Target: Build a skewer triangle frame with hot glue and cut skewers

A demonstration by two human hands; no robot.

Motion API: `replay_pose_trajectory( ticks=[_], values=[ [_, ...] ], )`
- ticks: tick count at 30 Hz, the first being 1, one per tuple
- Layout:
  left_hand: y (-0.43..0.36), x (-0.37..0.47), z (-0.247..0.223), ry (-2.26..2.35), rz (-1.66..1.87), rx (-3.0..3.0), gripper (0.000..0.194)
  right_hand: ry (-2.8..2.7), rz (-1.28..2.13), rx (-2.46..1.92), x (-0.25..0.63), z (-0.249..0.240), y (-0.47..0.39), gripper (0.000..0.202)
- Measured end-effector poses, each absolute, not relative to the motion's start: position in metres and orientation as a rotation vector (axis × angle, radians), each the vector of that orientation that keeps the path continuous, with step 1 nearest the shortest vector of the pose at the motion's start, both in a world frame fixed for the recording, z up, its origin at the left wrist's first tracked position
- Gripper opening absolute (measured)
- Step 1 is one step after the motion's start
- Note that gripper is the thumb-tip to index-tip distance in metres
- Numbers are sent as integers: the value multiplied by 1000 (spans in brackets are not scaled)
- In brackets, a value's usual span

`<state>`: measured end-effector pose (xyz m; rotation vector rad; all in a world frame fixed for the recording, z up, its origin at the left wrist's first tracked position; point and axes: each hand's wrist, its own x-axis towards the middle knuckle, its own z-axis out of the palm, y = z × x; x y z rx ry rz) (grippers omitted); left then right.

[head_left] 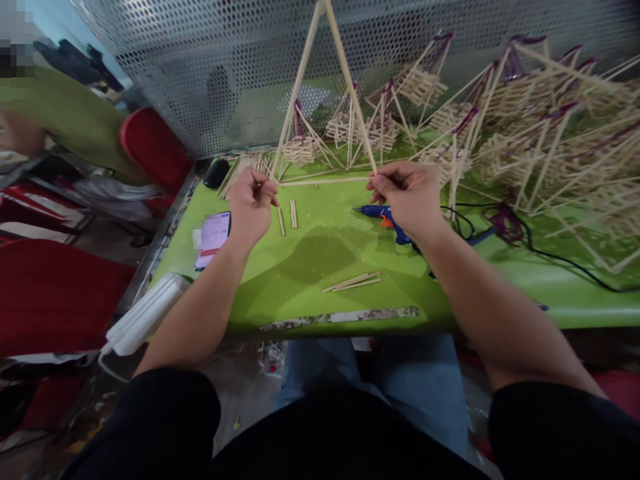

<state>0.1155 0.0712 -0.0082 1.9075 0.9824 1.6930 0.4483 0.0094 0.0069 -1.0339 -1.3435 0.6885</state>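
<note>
A tall triangle of wooden sticks (349, 79) stands upright between my hands, its tip near the top of the view. My left hand (251, 203) pinches its lower left corner. At the lower right corner, the fingers of my right hand (411, 193) are closed on the frame. A thin stick (325, 181) forms the base and runs from one hand to the other. Just below my right hand lies a blue glue gun (377, 211) with an orange trigger, partly hidden by the wrist. Short sticks (293, 215) lie near my left hand.
Several stick models with purple cord (540, 133) crowd the right and back of the green table (320, 247). Loose sticks (353, 283) and a stained strip (340, 319) lie in front. A phone (213, 240) and a white device (145, 313) are at left. Another person (75, 120) is beyond.
</note>
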Motion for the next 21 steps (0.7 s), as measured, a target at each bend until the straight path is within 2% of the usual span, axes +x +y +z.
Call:
replay_pose_trajectory(
  ticks=[10,18,21],
  values=[
    [57,121,7,1069,1543,1664,4,-1303,663,-1131,450,7,12,23],
    [55,118,15,1058,1523,1623,10,-1416,741,-1028,455,10,10,26],
    [59,107,23,1086,1509,1629,20,-1468,798,-1021,453,9,8,31]
  ],
)
